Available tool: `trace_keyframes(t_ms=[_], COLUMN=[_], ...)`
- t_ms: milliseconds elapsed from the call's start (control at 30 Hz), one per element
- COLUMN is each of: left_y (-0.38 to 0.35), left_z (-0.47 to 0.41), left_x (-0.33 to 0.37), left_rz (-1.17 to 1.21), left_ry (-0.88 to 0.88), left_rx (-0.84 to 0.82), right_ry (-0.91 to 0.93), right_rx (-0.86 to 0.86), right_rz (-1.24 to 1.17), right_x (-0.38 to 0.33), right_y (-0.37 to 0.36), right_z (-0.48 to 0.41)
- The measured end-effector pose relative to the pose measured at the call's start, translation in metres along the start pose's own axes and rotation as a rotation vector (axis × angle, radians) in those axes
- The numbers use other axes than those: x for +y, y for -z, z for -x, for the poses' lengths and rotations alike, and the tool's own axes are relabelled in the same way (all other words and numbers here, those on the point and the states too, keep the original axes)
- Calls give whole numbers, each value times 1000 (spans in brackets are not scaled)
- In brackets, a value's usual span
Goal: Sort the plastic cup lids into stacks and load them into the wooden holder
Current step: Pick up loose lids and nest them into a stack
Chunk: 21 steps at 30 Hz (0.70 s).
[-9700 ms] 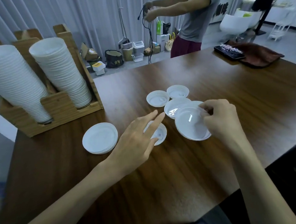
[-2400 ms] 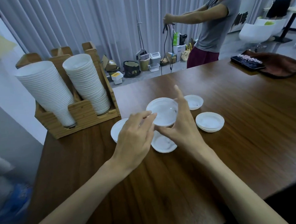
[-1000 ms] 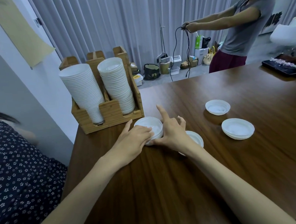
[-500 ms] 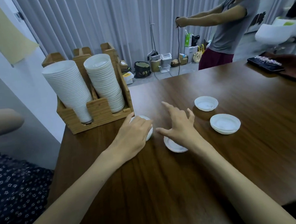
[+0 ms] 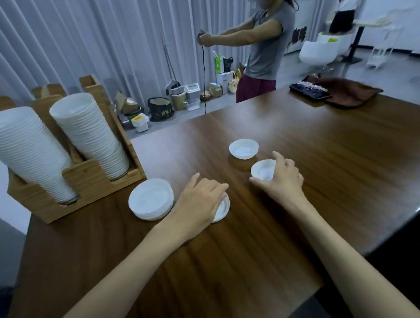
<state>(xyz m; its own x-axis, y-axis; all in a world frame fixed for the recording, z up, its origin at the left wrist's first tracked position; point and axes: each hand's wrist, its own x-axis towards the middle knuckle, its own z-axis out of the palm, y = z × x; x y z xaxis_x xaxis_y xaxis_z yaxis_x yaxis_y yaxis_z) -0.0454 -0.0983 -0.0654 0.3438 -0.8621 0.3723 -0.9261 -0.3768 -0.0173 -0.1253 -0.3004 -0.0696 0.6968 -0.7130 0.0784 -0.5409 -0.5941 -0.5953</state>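
Note:
A wooden holder [image 5: 83,181] at the table's left rear carries two tall stacks of white lids [image 5: 91,133]. In front of it lies a low stack of wide lids [image 5: 149,198]. My left hand [image 5: 199,203] lies over a single flat lid [image 5: 223,206] just right of that stack, fingers curled over its far edge. My right hand [image 5: 284,180] grips a small stack of lids [image 5: 263,172] between thumb and fingers. One more small lid [image 5: 243,149] sits alone behind it.
The dark wooden table [image 5: 339,176] ends close on the right and front. A brown cloth [image 5: 346,94] with a black tray lies at the far right corner. A person [image 5: 264,49] stands beyond the table holding a cable. Boxes and bins line the curtain.
My left hand has come off the wide lid stack and moved right onto the single lid. My right hand has left that lid and reached right to the small stack.

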Motion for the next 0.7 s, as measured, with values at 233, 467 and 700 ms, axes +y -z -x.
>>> trace_keyframes(t_ms=[233, 467, 700], left_y=[2, 14, 32], left_z=[2, -1, 10], left_x=[-2, -7, -21], left_rz=[-20, 115, 113], left_ry=[36, 107, -85], left_rx=[97, 217, 404], right_ry=[152, 447, 516], right_rx=[88, -264, -595], right_rz=[-166, -593, -770], right_x=[-6, -27, -43], right_y=[-2, 20, 26], right_z=[8, 26, 37])
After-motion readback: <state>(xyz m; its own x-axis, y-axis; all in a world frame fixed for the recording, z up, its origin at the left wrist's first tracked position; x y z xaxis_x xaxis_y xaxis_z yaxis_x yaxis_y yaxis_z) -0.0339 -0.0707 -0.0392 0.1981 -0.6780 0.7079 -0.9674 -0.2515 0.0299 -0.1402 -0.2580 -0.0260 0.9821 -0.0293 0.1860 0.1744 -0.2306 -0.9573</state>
